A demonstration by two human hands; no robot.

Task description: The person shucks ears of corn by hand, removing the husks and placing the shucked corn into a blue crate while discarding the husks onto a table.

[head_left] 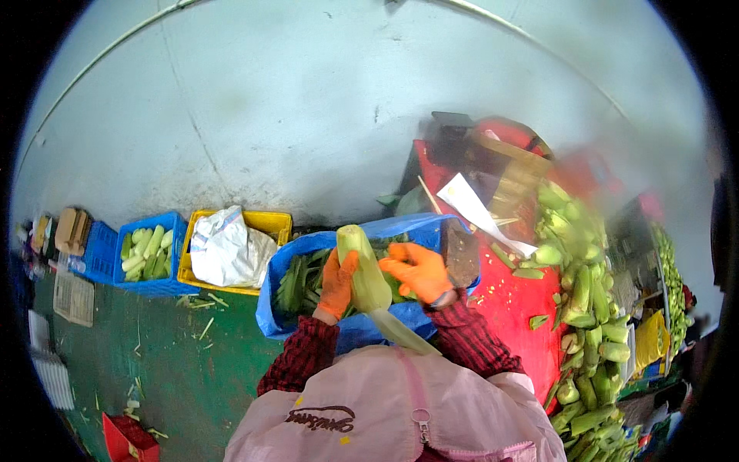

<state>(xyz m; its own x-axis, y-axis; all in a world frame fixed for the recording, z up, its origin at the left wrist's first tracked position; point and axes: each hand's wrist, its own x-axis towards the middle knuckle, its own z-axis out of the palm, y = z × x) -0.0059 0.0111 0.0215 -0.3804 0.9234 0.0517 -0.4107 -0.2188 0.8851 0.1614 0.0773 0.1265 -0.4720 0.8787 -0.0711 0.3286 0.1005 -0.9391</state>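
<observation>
Matt orange gloves [336,286], smooth, slightly glossy corn husk [368,281], creased shiny blue plastic sheeting [271,314], blue plastic crate [154,288], yellow plastic crate [263,219], crinkled white plastic-looking sack [231,248], thin pink cloth smock [331,393], matt cloth sleeves [302,356], metal zip pull [420,416], scuffed matt wall [285,100], worn green floor [212,339]

green floor [192,362]: blue crates [158,288], yellow crate [223,287], red bin [114,433], leaf scraps [206,329]
red surface [504,327]: heap of corn [589,300], husk pieces [538,321]

The person wears orange gloves [420,272], checked red-and-black sleeves [477,339] and a pale pink garment [331,390].
</observation>
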